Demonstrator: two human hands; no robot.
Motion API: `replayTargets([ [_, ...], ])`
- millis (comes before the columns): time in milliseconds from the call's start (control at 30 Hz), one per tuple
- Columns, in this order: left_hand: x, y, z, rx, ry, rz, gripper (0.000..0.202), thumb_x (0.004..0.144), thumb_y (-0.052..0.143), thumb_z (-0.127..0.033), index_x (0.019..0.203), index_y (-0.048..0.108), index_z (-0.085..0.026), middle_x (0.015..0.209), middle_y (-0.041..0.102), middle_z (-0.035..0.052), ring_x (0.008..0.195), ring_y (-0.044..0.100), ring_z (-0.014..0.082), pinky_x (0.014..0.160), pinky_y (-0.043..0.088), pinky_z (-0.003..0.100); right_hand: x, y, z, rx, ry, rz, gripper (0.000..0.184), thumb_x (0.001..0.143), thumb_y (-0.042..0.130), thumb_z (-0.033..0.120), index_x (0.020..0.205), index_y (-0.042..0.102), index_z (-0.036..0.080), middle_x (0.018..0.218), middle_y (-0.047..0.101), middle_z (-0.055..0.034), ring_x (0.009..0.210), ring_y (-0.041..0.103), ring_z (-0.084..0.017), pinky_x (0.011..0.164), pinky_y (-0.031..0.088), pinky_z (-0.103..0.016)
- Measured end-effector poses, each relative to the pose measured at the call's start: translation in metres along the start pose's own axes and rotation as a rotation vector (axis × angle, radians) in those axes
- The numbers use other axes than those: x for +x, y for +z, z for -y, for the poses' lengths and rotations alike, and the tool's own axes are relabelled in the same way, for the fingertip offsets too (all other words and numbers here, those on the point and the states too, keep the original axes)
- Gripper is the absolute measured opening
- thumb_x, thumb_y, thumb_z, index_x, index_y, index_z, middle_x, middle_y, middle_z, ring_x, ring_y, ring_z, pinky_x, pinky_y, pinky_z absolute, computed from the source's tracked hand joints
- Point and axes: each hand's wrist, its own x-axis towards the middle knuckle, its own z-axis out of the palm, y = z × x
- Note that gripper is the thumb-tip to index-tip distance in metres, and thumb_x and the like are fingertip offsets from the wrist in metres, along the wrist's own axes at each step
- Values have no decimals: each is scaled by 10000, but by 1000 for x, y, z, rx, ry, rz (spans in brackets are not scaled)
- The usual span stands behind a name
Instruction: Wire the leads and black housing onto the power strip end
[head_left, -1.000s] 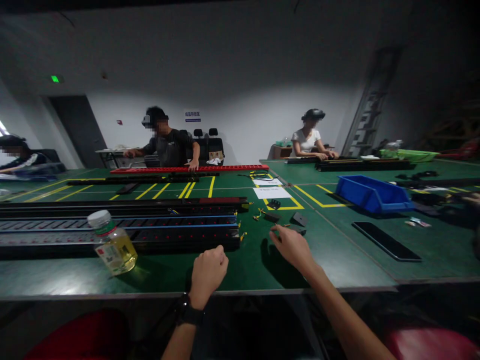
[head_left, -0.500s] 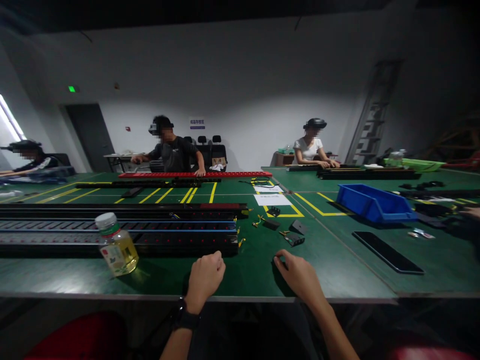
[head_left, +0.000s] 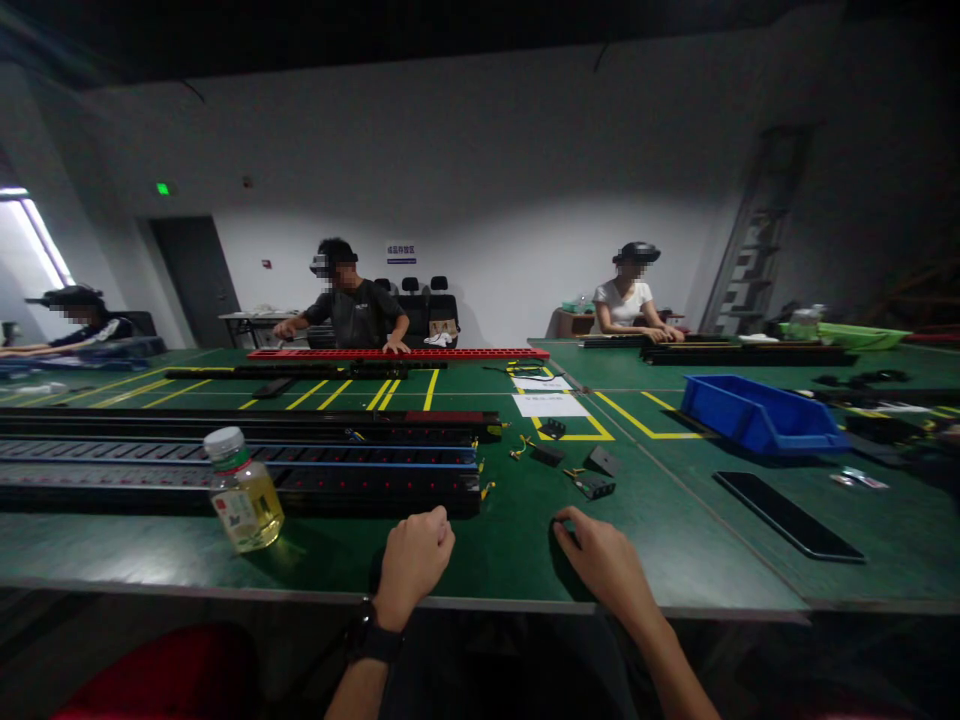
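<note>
My left hand (head_left: 418,553), with a dark watch on the wrist, rests at the table's front edge in a loose fist. It lies just below the right end of the black rails (head_left: 390,490) and holds nothing that I can see. My right hand (head_left: 600,550) lies on the green table with its fingers curled in, no object visible in it. Beyond that hand are small black brackets (head_left: 595,486), apart from the fingers. Left of my left hand stands a bottle of yellow drink (head_left: 251,505).
A dark phone (head_left: 787,515) and a blue bin (head_left: 761,418) are at the right. White paper sheets (head_left: 551,405) lie past the brackets. Across the table, a co-worker's hand (head_left: 396,345) touches a red rail (head_left: 480,353); another co-worker (head_left: 626,300) handles black strips.
The view has shifted slightly, so things sit a little further right and lower. My hands keep their pose on the table. The co-worker's hand on the red rail has moved slightly left.
</note>
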Motion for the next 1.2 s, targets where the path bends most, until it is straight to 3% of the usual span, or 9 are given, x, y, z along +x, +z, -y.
replayTargets([
  [367, 1, 1, 2, -3, 5, 13, 233, 1076, 477, -239, 900, 629, -240, 890, 768, 52, 896, 766, 231, 700, 393, 296, -1, 2, 0, 32, -12, -57, 266, 1056, 492, 343, 1083, 746, 267, 750, 759, -37, 760, 761, -258, 625, 404, -299],
  [867, 1, -4, -1, 33, 4, -1, 244, 1064, 494, -252, 850, 611, -241, 855, 769, 35, 851, 753, 227, 653, 312, 328, -1, -10, 3, 48, 27, 4, 243, 1073, 530, 345, 1110, 757, 265, 818, 785, -32, 781, 744, -230, 630, 334, -294],
  [1200, 6, 6, 6, 15, 13, -18, 244, 1071, 499, -262, 846, 590, -236, 856, 767, 24, 809, 738, 215, 627, 242, 340, 0, -9, 5, 66, 17, 2, 211, 1081, 541, 297, 1092, 747, 250, 818, 786, -27, 805, 753, -217, 646, 336, -291],
])
